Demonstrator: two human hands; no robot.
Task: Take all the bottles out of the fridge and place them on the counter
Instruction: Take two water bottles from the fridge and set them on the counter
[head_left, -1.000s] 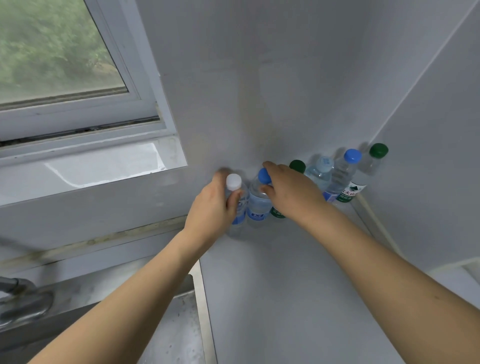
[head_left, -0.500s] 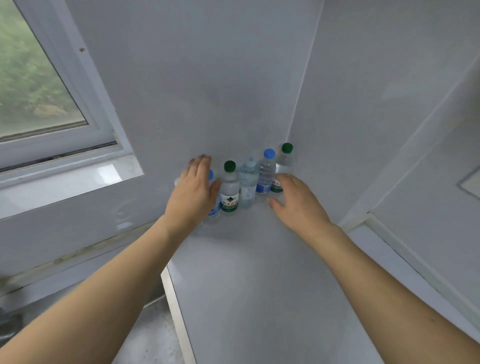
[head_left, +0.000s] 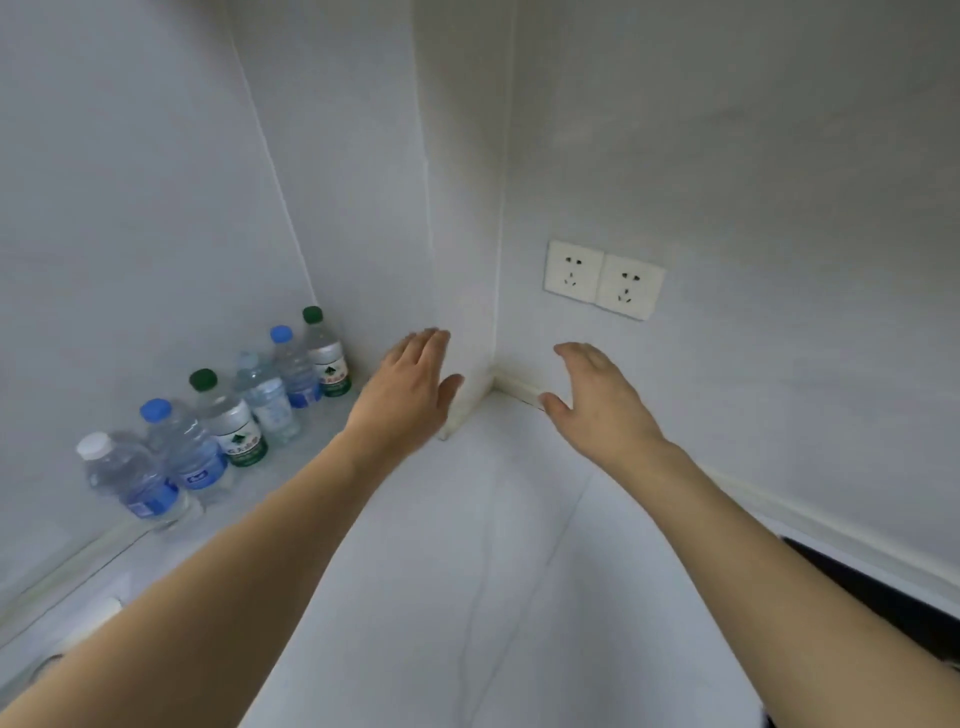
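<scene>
A pale counter (head_left: 467, 597) with faint grey veining runs into a corner of plain, light walls. A narrow boxed-out column (head_left: 462, 260) juts from that corner, and a raised lip edges the counter where it meets the walls. On the right wall, a double white socket (head_left: 604, 279) is mounted above the counter. A dark strip (head_left: 883, 597) shows at the right edge of the counter; what it is cannot be told.

Six bottles (head_left: 249, 410) stand upright in a row against the left wall — caps, from nearest to farthest: white (head_left: 94, 445), blue (head_left: 155, 409), green (head_left: 202, 379), clear (head_left: 247, 359), blue (head_left: 281, 334), green (head_left: 312, 314). They sit close together, neighbours touching or nearly so.

Both bare arms reach over the counter towards the corner. The left hand (head_left: 410, 387) hovers with fingers straight and together, thumb spread, holding nothing; it is just right of the far end of the row, apart from the bottles. The right hand (head_left: 597, 397) is likewise flat and spread, empty — well apart from the bottles, on the other side of the column and below the socket.
</scene>
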